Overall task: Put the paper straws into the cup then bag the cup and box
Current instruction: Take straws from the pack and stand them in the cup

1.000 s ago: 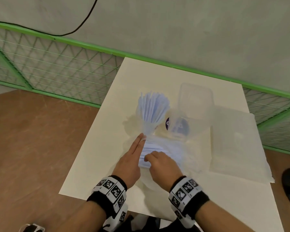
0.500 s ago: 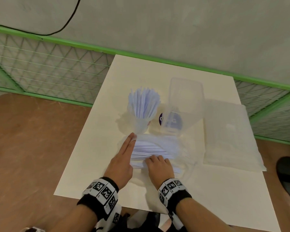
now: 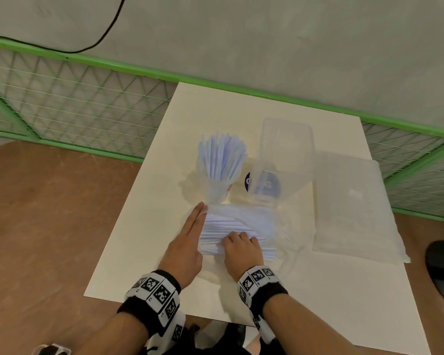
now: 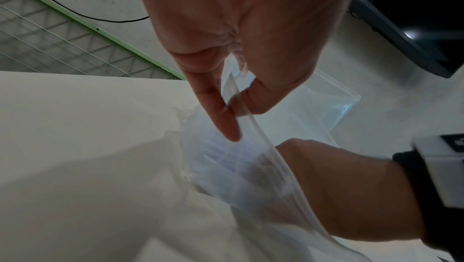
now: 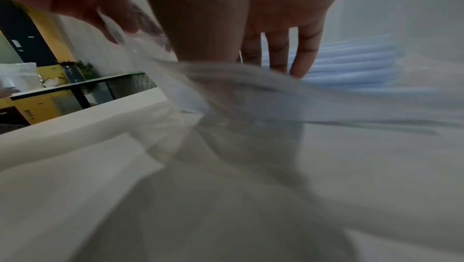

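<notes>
One cup (image 3: 217, 175) full of upright straws and one clear box (image 3: 282, 160) stand on the table (image 3: 144, 226), behind a pouch (image 3: 241, 226) of loose straws. The left hand (image 3: 187, 242) pinches the pouch's edge; the right hand (image 3: 241, 249), fingers curled, reaches inside onto the straws

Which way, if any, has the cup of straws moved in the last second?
No. The cup keeps its place left of the clear box; only the camera shifted.
</notes>
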`<state>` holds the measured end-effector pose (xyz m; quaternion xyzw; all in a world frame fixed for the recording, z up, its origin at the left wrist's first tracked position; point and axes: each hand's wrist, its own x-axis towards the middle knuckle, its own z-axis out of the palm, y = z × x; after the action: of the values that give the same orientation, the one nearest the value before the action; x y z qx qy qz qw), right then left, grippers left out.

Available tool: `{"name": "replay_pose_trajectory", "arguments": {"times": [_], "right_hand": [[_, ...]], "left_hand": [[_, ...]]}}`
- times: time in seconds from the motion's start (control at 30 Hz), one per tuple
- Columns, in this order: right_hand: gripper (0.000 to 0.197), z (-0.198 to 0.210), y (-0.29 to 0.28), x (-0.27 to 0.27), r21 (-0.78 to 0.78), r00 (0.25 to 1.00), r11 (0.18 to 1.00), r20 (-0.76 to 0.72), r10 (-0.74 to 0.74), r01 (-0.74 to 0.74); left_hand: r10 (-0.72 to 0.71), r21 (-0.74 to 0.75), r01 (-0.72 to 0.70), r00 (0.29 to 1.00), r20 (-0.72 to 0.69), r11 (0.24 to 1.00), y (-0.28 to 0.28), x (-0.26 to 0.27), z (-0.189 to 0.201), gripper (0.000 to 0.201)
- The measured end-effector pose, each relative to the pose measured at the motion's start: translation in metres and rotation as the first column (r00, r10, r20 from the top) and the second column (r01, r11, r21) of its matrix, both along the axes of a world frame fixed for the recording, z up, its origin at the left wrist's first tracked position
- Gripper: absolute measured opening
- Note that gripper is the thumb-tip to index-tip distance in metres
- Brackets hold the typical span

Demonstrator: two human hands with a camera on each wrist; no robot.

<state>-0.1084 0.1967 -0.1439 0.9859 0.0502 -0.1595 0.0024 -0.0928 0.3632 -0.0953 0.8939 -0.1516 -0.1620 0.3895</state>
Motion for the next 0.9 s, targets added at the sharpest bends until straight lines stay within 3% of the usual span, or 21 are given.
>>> {"name": "replay_pose_trajectory", "arguments": {"times": [0.47, 0.7, 0.9], "right_hand": [[0.043, -0.0034, -0.0011, 0.0006, 0.062, 0.999, 0.998, 0.023, -0.031, 0.03], [0.038, 0.0005, 0.0008, 0.0068, -0.015, 0.999, 1.0, -0.043, -0.007, 0.007], [0.05, -0.0009, 0.0034, 0.0055, 0.034, 1.0, 0.999, -0.011, 0.004, -0.003]], "left_hand": [[0.0, -0.009, 0.0, 1.0, -0.003, 1.0, -0.0002, 0.0013, 0.0018, 0.102], [-0.005, 0.007, 0.006, 1.0, -0.028, 1.0, -0.0016, 0.0035, 0.0036, 0.102], [-0.012, 0.006, 0.012, 0.999, -0.04, 1.0, -0.0019, 0.0067, 0.0071, 0.1]]}}
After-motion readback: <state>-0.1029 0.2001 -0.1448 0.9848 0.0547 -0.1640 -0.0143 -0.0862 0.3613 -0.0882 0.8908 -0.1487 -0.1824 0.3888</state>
